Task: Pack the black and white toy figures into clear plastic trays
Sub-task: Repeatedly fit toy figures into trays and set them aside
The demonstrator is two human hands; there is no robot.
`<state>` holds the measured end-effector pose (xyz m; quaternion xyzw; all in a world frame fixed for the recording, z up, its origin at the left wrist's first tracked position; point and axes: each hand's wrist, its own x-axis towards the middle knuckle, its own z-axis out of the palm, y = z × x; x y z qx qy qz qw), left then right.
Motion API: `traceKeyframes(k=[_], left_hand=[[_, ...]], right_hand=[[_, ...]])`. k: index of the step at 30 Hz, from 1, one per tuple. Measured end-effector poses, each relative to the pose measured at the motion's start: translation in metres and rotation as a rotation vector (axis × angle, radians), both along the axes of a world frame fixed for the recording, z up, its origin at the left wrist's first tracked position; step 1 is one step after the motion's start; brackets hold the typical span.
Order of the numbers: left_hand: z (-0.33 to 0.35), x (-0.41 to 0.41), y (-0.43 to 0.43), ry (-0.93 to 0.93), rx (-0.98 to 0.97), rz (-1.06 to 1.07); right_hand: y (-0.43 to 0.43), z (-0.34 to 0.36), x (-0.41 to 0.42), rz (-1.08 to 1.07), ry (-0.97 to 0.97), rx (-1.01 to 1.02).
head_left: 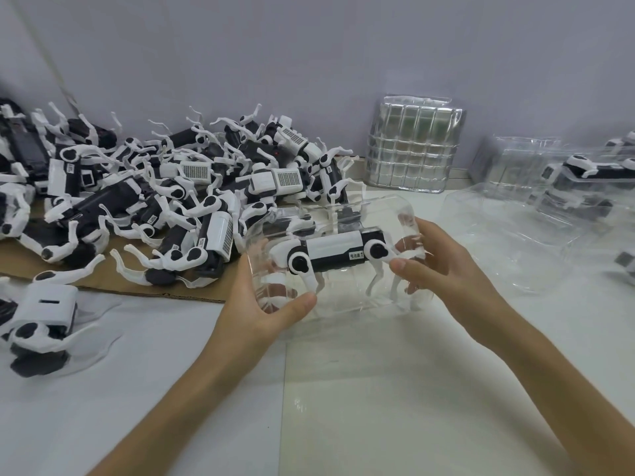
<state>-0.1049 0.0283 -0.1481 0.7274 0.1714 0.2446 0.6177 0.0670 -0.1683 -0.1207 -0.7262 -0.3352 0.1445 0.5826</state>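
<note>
Closest to you, your left hand [271, 304] grips the left end of a clear tray [347, 304], with the thumb pressed on its front wall and the fingers curled round behind it. Your right hand [443, 269] clamps the tray's right end the same way, its thumb lying on the front just beside the rear leg of the toy figure [338, 255]. That figure sits inside the tray on its side, black and white body lengthwise, legs pointing down toward you. You hold the tray just above the white table [378, 389]. To your left a loose figure [41, 324] lies on the table by itself. Beyond it a cardboard sheet [113, 283] carries a big pile of figures [171, 187], tangled together with legs sticking up. To the right of the held tray an empty tray [498, 235] rests on the table, and farther right there are packed trays [577, 180] with figures in them. At the back, a stack of trays [414, 146] leans upright against the wall [309, 46].
</note>
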Motion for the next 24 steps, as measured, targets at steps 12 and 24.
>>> traceKeyframes(k=[12, 24], left_hand=[[-0.003, 0.004, 0.003, -0.037, -0.090, 0.145], [-0.008, 0.002, -0.023, -0.180, 0.207, 0.259]], right_hand=[[0.005, -0.010, -0.010, -0.220, -0.246, -0.212], [0.024, -0.018, -0.065, 0.167, -0.875, -0.667]])
